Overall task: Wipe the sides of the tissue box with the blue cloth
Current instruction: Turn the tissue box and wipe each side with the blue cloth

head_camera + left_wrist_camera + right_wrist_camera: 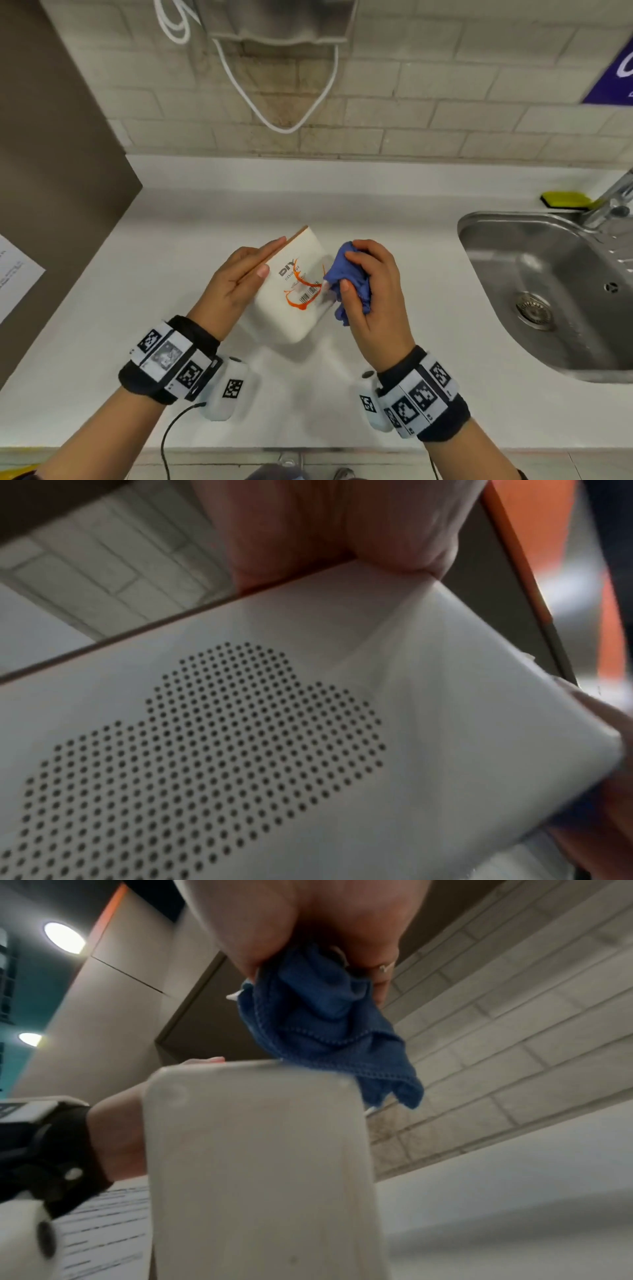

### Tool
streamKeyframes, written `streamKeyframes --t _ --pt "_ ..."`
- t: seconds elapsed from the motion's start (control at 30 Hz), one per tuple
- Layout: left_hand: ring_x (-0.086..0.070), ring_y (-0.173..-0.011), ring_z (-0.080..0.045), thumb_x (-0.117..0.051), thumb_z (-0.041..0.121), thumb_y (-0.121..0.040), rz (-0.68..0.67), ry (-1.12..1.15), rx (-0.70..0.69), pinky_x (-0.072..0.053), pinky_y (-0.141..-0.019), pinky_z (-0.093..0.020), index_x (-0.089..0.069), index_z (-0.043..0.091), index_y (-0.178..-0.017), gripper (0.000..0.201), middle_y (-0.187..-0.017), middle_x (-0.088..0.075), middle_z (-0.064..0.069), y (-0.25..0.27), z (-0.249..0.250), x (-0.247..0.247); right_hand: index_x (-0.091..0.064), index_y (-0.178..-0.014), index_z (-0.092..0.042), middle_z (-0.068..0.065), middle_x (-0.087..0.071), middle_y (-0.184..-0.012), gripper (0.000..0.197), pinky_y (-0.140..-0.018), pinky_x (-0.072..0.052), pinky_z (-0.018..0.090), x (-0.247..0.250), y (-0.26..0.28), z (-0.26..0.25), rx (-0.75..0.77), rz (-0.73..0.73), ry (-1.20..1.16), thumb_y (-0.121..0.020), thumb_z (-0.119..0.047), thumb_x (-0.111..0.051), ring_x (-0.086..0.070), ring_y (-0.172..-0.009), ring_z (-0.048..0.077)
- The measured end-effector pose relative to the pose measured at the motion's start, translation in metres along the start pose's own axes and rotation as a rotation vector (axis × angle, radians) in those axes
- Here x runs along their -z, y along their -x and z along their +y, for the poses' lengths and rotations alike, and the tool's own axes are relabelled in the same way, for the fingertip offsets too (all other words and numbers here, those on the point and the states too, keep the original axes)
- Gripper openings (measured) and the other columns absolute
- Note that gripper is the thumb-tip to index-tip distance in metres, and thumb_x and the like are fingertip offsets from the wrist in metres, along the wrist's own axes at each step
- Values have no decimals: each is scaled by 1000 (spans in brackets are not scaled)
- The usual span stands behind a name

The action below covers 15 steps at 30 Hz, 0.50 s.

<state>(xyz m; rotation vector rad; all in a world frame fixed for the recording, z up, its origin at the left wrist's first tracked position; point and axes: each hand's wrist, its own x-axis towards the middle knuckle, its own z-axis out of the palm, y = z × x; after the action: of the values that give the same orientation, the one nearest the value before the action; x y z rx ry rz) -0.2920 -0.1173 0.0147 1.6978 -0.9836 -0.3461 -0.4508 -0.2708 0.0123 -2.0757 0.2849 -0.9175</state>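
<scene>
Right hand (371, 291) bunches blue cloth (346, 281) at tissue box (298, 294) rt edge; left hand (239, 277) grips lft edge.

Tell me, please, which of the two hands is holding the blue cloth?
The right hand, nearest the sink, grips the bunched cloth against the box. The left hand only holds the box by its orange edge.

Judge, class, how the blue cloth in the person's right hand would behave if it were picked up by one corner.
The blue cloth would probably hang limp: it is bunched in the right hand, and loose folds droop below the fingers in the right wrist view. It seems light, since a loose grip holds it. Its knitted texture suggests it would grip rather than slide.
</scene>
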Motion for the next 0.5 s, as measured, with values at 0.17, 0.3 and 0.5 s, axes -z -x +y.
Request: streamKeyframes --t 0.17,0.3,0.5 --pt "-54 -95 -7 -37 45 -83 9 113 26 -39 -83 -14 -55 37 -119 41 -95 -58 1 -2 -4 11 -51 -115 -25 -12 -48 -121 26 -98 -34 18 -47 -20 -19 3 40 63 -94 -31 -38 -44 -112 4" --pt "-54 -90 -10 -36 47 -82 46 145 69 -40 -83 -19 -56 34 -118 44 -92 -54 -3 -7 -6 16 -63 -104 -13 5 -62 -112 33 -91 -42 30 -67 -33 -35 30 73 219 -93 -25 -34 -52 -102 18" --pt "-53 -91 -19 -35 45 -84 51 187 55 -39 -88 -31 -56 36 -119 41 -94 -51 -15 -11 -11 18 -65 -102 -13 4 -61 -111 36 -93 -36 30 -76 -38 -42 45 -13 243 -94 -28 -33 -48 -105 16"
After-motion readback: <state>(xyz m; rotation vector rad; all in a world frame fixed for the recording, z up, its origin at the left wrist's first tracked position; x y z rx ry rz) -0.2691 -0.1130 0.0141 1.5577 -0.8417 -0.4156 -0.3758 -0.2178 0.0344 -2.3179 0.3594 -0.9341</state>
